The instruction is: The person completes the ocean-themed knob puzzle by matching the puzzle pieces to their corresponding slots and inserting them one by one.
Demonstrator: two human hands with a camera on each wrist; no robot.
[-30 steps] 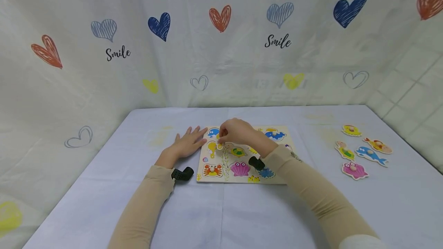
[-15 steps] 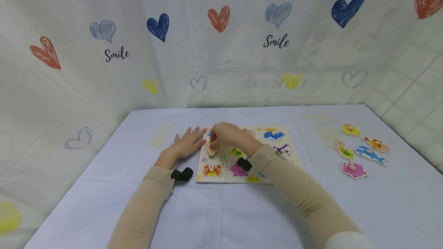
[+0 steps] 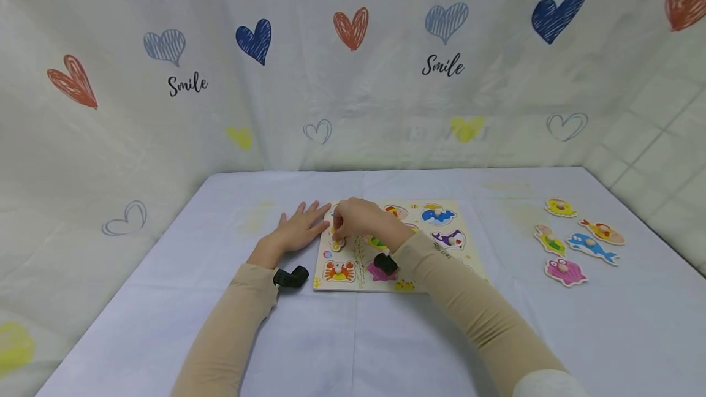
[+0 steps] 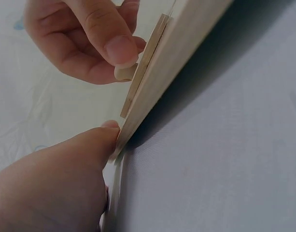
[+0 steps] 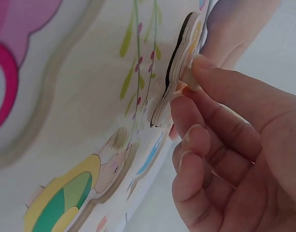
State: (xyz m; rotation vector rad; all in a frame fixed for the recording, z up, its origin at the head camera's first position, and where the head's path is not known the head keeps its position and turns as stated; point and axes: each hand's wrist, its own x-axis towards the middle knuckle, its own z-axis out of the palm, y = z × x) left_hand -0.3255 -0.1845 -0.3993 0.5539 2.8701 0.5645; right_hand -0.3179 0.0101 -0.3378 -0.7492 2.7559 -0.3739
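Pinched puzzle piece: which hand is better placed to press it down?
Probably the right hand: it pinches that puzzle piece by its knob, while the left hand touches the board's edge.

a plain beige left sleeve [image 3: 227, 326] and creased beige right sleeve [image 3: 474, 308] each have a small black device [image 3: 291, 277] at the cuff, white fabric [image 3: 548, 383] edging the right.

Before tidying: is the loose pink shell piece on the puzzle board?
No, the pink shell piece lies on the table, right of the puzzle board.
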